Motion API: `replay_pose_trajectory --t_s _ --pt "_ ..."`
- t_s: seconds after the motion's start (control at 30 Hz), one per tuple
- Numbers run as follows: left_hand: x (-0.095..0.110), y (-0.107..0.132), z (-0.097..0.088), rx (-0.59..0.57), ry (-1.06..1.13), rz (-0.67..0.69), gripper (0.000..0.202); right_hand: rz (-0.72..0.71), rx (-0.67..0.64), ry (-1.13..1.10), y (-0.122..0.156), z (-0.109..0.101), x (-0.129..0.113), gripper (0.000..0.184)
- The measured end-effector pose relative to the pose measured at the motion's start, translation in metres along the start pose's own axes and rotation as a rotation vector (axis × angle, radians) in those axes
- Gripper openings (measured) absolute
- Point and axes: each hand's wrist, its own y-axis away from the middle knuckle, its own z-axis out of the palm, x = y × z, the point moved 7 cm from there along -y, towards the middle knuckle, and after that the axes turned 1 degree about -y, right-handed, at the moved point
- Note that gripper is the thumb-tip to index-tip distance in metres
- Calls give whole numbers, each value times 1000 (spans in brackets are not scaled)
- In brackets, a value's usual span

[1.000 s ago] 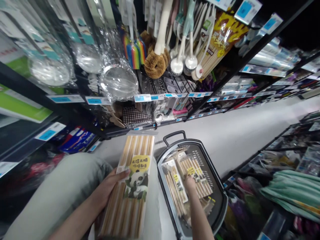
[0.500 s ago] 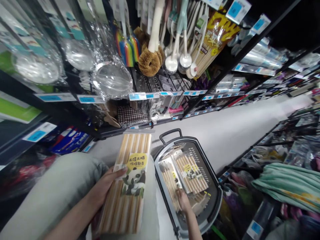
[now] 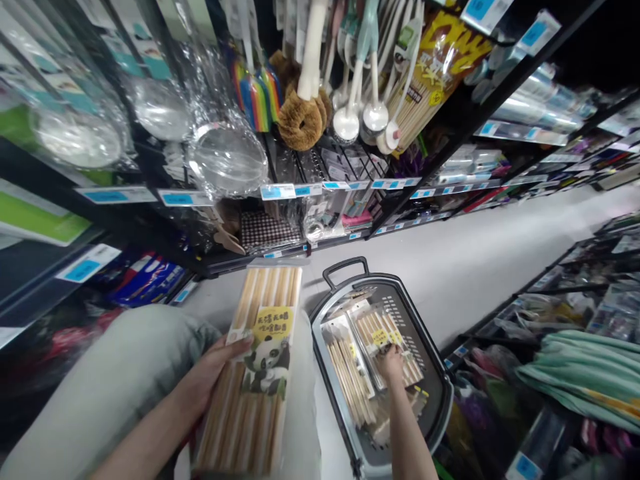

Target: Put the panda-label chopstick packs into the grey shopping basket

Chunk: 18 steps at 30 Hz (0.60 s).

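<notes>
My left hand (image 3: 210,380) grips a flat pack of wooden chopsticks with a panda label (image 3: 255,373), resting it on my knee. My right hand (image 3: 391,363) reaches down into a grey shopping basket (image 3: 440,380) on the floor. Its fingers are closed on another chopstick pack (image 3: 380,333) that lies on top of several similar packs. A further pack (image 3: 350,373) lies to the left of it in the basket.
Black shelves (image 3: 280,193) with blue price tags carry wrapped strainers (image 3: 227,160), brushes (image 3: 300,120) and spoons straight ahead. The grey aisle floor (image 3: 475,253) runs to the right. More shelves with green cloth (image 3: 585,380) stand at the right.
My right hand has moved up the basket from its near end onto the top chopstick pack. The left hand and its pack have stayed put.
</notes>
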Motion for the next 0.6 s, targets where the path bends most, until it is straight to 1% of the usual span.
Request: replay_pose_trajectory --t_s 0.03,0.1,0.17,0.23,0.3,0.47,0.6 --pt "0 -1 0 -4 -19 8 86 35 -14 30 -2 3 1 58" --pt "0 -2 1 -12 -37 12 88 66 -46 57 -5 9 1 45" --pt "1 -2 3 -12 -24 8 89 8 -90 55 -5 14 -4 31" --pt "3 -2 4 -4 -7 11 87 -99 -129 26 -2 19 -12 21" --pt "4 -2 4 5 1 8 87 -165 -148 1 5 22 -14 21" --pt "4 0 6 8 -10 -9 89 -206 -185 -14 27 37 -9 35" --pt "2 1 5 20 -33 -21 87 -206 -238 11 26 52 -11 38"
